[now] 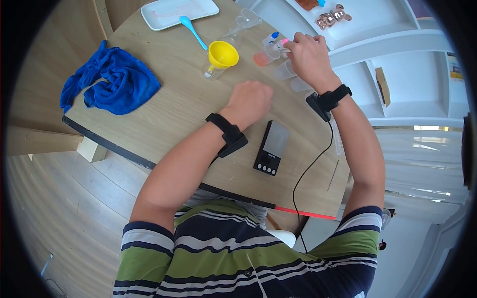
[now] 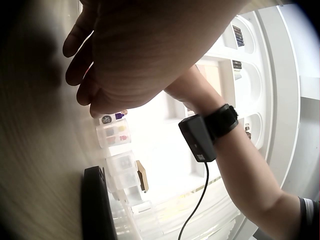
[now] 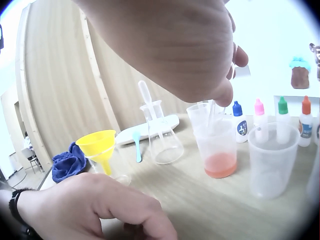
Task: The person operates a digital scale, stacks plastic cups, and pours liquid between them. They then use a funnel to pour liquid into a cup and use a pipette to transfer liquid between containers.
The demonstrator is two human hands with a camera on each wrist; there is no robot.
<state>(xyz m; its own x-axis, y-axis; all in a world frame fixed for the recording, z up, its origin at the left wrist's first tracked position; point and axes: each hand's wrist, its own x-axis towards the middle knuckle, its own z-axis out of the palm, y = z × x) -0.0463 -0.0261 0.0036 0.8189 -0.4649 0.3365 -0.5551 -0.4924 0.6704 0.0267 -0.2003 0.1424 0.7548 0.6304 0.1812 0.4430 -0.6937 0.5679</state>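
Clear cup [image 3: 218, 150] stands upright on table, orange liquid at bottom.

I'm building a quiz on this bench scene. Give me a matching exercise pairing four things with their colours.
Things:
1. plastic funnel
2. crumpled cloth
3. liquid in the clear plastic cup
4. small pocket scale

Colours:
A. black
B. orange-pink
C. yellow
D. blue

Pairs: 1-C, 2-D, 3-B, 4-A
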